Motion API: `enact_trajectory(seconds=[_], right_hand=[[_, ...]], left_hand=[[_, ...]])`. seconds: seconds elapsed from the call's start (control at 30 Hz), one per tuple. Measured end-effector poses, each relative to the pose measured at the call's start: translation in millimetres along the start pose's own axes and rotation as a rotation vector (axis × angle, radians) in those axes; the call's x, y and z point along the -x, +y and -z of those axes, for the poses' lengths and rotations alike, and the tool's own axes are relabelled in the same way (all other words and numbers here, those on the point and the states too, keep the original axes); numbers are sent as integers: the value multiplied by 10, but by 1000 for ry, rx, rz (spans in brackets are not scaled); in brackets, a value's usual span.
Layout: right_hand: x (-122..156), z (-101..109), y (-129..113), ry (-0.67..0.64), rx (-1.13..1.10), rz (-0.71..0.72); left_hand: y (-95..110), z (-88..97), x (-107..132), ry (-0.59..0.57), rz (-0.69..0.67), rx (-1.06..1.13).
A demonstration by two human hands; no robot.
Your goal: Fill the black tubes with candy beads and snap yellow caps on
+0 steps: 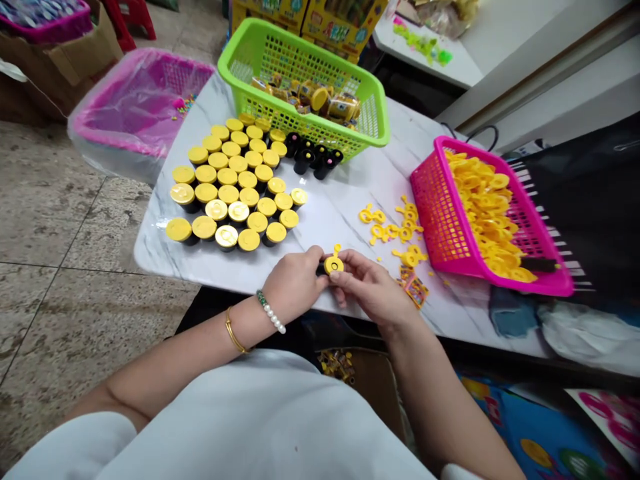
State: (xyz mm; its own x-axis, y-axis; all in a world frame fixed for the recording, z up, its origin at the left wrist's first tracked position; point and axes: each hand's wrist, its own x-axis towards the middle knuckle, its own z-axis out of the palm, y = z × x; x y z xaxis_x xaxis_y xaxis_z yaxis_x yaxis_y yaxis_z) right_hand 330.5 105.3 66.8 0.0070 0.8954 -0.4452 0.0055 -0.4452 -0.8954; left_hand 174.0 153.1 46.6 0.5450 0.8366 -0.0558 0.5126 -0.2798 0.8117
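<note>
Near the table's front edge, my left hand (pixel 295 283) is closed around a small black bottle (pixel 321 269). My right hand (pixel 367 283) pinches a yellow plastic piece (pixel 334 263) with a ring and a short stem, right at the bottle's end. Whether the piece is fixed to the bottle I cannot tell. Left of my hands stand many black bottles with yellow caps (pixel 228 195), packed close together. Behind them are several black bottles with small coloured tips (pixel 305 159). To the right lie loose yellow ring pieces (pixel 406 223) and a small printed packet (pixel 416 291).
A green basket (pixel 305 127) with yellow-capped items stands at the back of the marble-patterned table (pixel 345 190). On the right, a pink basket (pixel 447 230) holds yellow pieces. A plastic-lined pink tub (pixel 125 143) is beyond the left edge. Below the table sits an open cardboard box (pixel 375 387).
</note>
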Motion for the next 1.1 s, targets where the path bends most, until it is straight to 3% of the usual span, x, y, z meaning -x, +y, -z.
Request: enact_trajectory(seconds=[0.23,0.43,0.63,0.8,1.1], right_hand=[[-8,64,-14,-17,-93,-26],[-180,198,-71,79,-183,-80],[-255,323,-204,-92,-86,-123],[-268,375,-287,-71,-4,-141],[-307,270,-474,-248,218,-197]], left_hand=[[37,36,14,-26,5,-45],[28,35,24,-30,-9,-68],[39,54,20,-43,-20,-49],[62,66,13,-84,-5,-80],[39,35,-12,-95,-21,-94]])
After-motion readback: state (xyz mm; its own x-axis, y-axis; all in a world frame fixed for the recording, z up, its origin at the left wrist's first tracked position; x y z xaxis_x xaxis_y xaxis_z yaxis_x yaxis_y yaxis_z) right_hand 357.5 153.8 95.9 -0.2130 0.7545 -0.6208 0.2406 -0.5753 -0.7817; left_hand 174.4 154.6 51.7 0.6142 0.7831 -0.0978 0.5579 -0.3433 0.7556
